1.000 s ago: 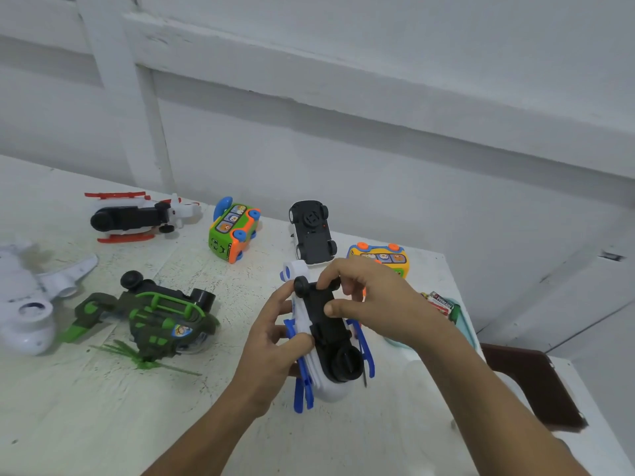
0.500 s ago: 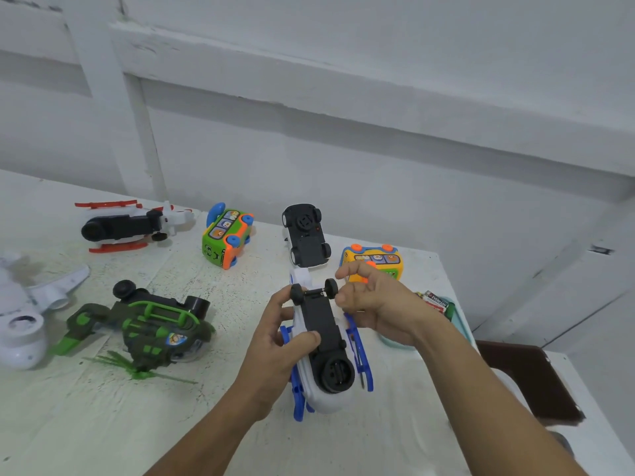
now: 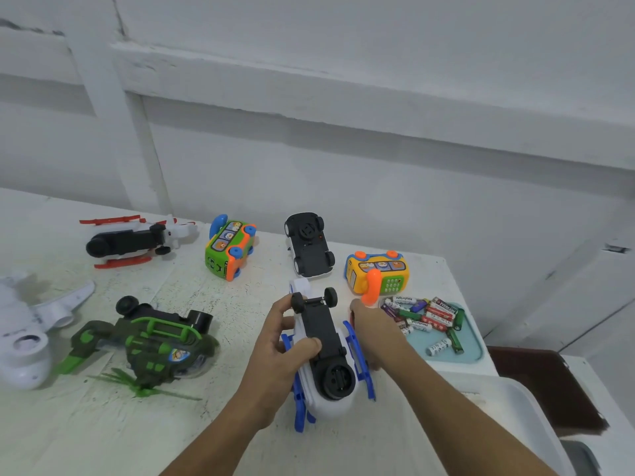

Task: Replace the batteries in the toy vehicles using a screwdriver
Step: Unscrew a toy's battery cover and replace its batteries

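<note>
Two hands, one toy: the left hand (image 3: 285, 341) is clamped round the blue-and-white toy helicopter (image 3: 330, 403), thumb across its black belly, holding it wheels-up over the table (image 3: 240, 441). Can't tell if it rests on the rotor. The right hand (image 3: 376, 333) is apart from the left, just beside the heli's right skid, btwn it and the teal tray (image 3: 476, 353) of AA batteries (image 3: 429, 317). Its fingers are turned away, so can't tell if they hold anything. No screwdriver shows for certain; a red sliver by the right fingertips is too small to call. Step in hand is prob. getting at the battery cover on the underside. To do it well, keep the left grip on the body w/ the belly level and facing up, so a driver tip seats square and the screw doesn't drop. Don't squeeze the thin blue skids or the wheel axle at the far end. The green toy helicopter (image 3: 151, 345), left of the left hand, and the upturned white car (image 3: 309, 249), beyond both hands, sit well apart — no obstruction.
</note>
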`<state>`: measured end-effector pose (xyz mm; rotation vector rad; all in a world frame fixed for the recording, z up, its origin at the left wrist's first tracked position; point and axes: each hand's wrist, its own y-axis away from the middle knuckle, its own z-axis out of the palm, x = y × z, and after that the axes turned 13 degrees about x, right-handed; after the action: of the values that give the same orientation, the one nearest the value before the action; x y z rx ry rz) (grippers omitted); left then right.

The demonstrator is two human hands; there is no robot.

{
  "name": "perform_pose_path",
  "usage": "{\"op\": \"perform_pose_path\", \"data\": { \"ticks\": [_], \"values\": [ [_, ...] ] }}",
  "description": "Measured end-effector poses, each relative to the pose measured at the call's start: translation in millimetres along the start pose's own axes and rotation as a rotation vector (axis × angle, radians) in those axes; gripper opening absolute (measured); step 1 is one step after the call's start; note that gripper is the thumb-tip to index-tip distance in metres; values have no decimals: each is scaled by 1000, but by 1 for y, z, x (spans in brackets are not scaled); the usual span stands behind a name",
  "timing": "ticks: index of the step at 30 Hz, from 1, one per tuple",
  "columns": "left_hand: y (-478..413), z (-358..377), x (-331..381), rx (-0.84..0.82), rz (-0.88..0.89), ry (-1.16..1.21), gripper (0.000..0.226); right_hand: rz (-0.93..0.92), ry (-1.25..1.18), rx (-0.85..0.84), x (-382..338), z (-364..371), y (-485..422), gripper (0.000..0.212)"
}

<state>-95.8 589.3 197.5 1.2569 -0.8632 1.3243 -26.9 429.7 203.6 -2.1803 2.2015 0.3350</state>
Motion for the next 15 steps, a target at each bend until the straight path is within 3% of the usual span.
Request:
{"op": "perform_pose_path", "data": {
  "ticks": [3,6,10,12,15],
  "values": [
    [-1,0,-1,6,9,-19,56,77,-248,-1,6,-4,-5,35],
    [-2,1,-1,10,-11,-27,56,85,-590,243,8,-31,-6,40],
    [-2,4,-1,9,-23,-21,54,-96,-1019,672,-4,-81,12,51],
    [-1,7,1,13,-27,-37,54,-230,-1141,727,-14,-94,26,55],
    [0,10,2,29,-45,-53,53,-381,-1081,747,-24,-95,39,59]
  ]
}}
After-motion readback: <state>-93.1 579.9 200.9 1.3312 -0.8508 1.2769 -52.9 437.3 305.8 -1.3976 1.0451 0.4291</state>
